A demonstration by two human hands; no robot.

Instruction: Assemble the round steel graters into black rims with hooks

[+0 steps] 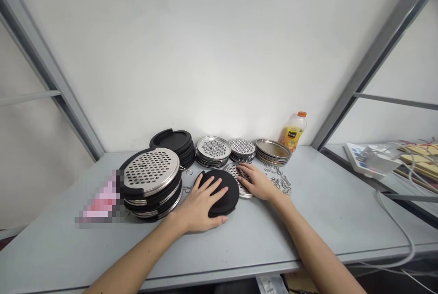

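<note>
Between front and back edges of surface [342, 212], I see left hand [204, 202] spread wide on black disc [231, 196]; right hand [258, 183] atop grater plate [233, 172], grip unclear. Likely positioning; lifting plate would need firmer grip.

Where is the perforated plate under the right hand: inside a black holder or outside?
Outside: the visible rim of the perforated plate is bare silver.

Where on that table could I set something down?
The table looks bare right of the right forearm and metal clips, and in front of the black disc, between that arm and the left forearm. It's crowded along the wall, from the black stack to the orange-capped bottle.
</note>
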